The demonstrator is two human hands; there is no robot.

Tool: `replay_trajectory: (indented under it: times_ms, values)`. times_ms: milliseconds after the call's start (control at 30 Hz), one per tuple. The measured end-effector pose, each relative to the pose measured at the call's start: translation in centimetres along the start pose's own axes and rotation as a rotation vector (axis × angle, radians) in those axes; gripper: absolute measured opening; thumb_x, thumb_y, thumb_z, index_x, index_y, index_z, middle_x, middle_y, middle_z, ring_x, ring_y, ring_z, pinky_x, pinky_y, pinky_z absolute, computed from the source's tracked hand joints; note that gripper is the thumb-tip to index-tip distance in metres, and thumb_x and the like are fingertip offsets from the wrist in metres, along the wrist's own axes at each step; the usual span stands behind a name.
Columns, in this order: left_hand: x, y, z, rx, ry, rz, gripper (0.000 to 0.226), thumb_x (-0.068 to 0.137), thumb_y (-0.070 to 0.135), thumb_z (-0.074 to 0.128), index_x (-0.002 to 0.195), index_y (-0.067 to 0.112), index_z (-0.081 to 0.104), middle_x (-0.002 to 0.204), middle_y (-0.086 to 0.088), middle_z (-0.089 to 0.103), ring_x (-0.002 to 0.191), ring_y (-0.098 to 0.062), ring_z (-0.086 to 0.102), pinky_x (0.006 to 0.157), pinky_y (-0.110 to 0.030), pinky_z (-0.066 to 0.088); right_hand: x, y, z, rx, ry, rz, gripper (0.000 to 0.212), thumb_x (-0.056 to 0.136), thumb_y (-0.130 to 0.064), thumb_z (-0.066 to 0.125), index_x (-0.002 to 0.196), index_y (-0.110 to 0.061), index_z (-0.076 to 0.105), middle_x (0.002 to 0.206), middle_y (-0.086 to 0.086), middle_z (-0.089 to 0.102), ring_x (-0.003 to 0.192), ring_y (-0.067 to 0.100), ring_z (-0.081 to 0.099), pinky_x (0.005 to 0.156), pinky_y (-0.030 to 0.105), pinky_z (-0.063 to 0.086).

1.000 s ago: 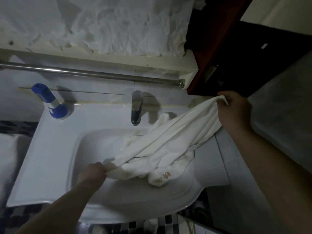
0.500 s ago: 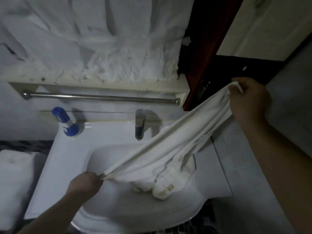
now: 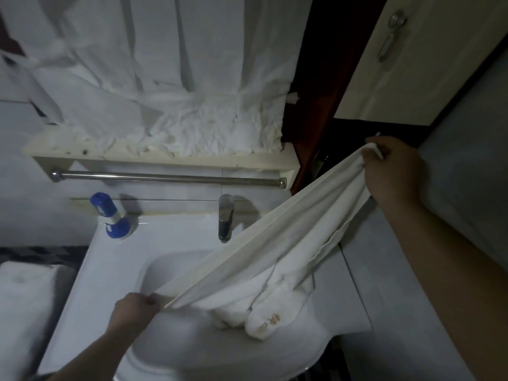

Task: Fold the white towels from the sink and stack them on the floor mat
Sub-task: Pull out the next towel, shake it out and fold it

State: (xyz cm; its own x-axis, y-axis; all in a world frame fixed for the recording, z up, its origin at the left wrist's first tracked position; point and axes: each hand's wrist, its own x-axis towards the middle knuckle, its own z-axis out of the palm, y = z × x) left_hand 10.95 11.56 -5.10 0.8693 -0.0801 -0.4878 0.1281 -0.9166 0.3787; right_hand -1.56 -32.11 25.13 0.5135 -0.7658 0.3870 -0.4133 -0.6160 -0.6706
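A white towel (image 3: 277, 248) stretches diagonally over the white sink (image 3: 115, 273). My left hand (image 3: 134, 312) pinches its lower corner above the basin's front left. My right hand (image 3: 393, 169) grips the upper corner, raised high at the right of the sink. The towel's slack middle hangs down, and a bundled part with gold embroidery (image 3: 270, 320) rests in the basin. Whether a second towel lies beneath it, I cannot tell. The floor mat is out of view.
A chrome tap (image 3: 226, 217) stands behind the basin, a blue-and-white bottle (image 3: 111, 215) at the back left. Above are a towel rail (image 3: 167, 177) and a shelf with crumpled white covering (image 3: 192, 133). A dark door frame (image 3: 324, 105) rises at right.
My right hand has lifted the towel's corner higher and further right, pulling the towel taut and raising most of it out of the basin. My left hand keeps its corner low.
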Motion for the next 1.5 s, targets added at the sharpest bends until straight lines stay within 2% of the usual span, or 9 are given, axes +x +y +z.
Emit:
replay_trajectory:
  times_ms: [67,133,333,467,567,833,1033,1333,1500]
  values:
    - [-0.8,0.5,-0.5,-0.101,-0.014,-0.004,0.011,0.081,0.019,0.068,0.076,0.018,0.078,0.064,-0.002,0.073,0.053,-0.021,0.071,0.06,-0.027,0.057,0.0,-0.1,0.1,0.006,0.0,-0.009,0.025,0.096,-0.02,0.057,0.118,-0.016,0.069,0.118,0.007,0.07,0.109,0.024,0.064,0.089,0.026,0.047]
    - [-0.9,0.7,-0.7,-0.141,-0.031,0.059,0.018,0.083,0.009,0.068,0.082,0.023,0.079,0.067,-0.002,0.073,0.054,-0.021,0.071,0.056,-0.026,0.056,0.1,-0.3,0.1,-0.017,0.008,-0.011,0.025,0.096,-0.021,0.057,0.117,-0.017,0.069,0.118,0.007,0.07,0.108,0.025,0.064,0.088,0.028,0.047]
    - [-1.5,-1.4,-1.3,0.183,-0.154,0.312,0.033,0.088,0.05,0.063,0.117,0.037,0.072,0.111,0.005,0.076,0.103,-0.013,0.069,0.085,-0.022,0.051,0.1,-0.8,-0.3,-0.053,-0.002,0.005,0.027,0.096,-0.025,0.056,0.119,-0.019,0.069,0.118,0.007,0.07,0.108,0.028,0.064,0.09,0.033,0.05]
    - [-0.5,-2.1,-0.9,0.255,-0.069,0.285,0.05,0.085,0.069,0.058,0.061,0.026,0.066,0.076,0.003,0.075,0.082,-0.015,0.07,0.065,-0.026,0.048,-0.8,-1.6,0.5,-0.029,-0.026,-0.036,0.027,0.097,-0.021,0.056,0.119,-0.017,0.069,0.12,0.008,0.069,0.111,0.026,0.062,0.088,0.027,0.046]
    - [0.7,-2.6,-0.1,0.229,0.026,0.232,0.064,0.093,0.059,0.054,0.046,0.015,0.051,0.057,-0.003,0.065,0.071,-0.024,0.069,0.057,-0.029,0.039,-0.9,-2.2,1.0,-0.044,-0.031,-0.058,0.027,0.097,-0.02,0.056,0.12,-0.017,0.069,0.119,0.006,0.069,0.11,0.024,0.062,0.087,0.024,0.044]
    - [0.6,-2.3,-0.7,0.157,0.12,0.226,0.036,0.087,0.055,0.065,0.076,0.023,0.079,0.072,0.001,0.074,0.079,-0.025,0.07,0.061,-0.029,0.041,-1.1,-3.3,1.7,-0.011,-0.04,-0.075,0.027,0.096,-0.017,0.057,0.119,-0.018,0.07,0.12,0.003,0.069,0.109,0.016,0.061,0.087,0.02,0.041]
    - [0.6,-1.5,-0.9,0.091,0.125,0.154,0.071,0.088,0.064,0.056,0.038,0.015,0.048,0.045,0.002,0.053,0.06,-0.026,0.057,0.058,-0.031,0.039,-1.2,-3.8,1.6,-0.027,-0.029,-0.092,0.026,0.097,-0.018,0.057,0.119,-0.018,0.07,0.12,0.003,0.069,0.102,0.008,0.057,0.084,0.016,0.039]
    - [-1.4,1.6,-1.9,-0.262,0.255,0.251,0.044,0.078,0.052,0.061,0.058,0.013,0.059,0.054,-0.001,0.062,0.065,-0.029,0.061,0.062,-0.035,0.046,-1.1,-4.3,1.4,0.008,-0.06,-0.091,0.027,0.097,-0.019,0.057,0.121,-0.02,0.068,0.121,0.001,0.067,0.11,0.014,0.061,0.091,0.024,0.046]
    - [-2.4,5.2,-3.2,-0.528,0.065,0.256,0.032,0.078,0.033,0.072,0.067,0.013,0.05,0.052,-0.002,0.061,0.052,-0.027,0.056,0.059,-0.035,0.044,-1.1,-5.1,1.7,-0.043,-0.181,-0.078,0.028,0.097,-0.018,0.056,0.121,-0.019,0.069,0.122,0.005,0.068,0.111,0.023,0.062,0.089,0.027,0.048]
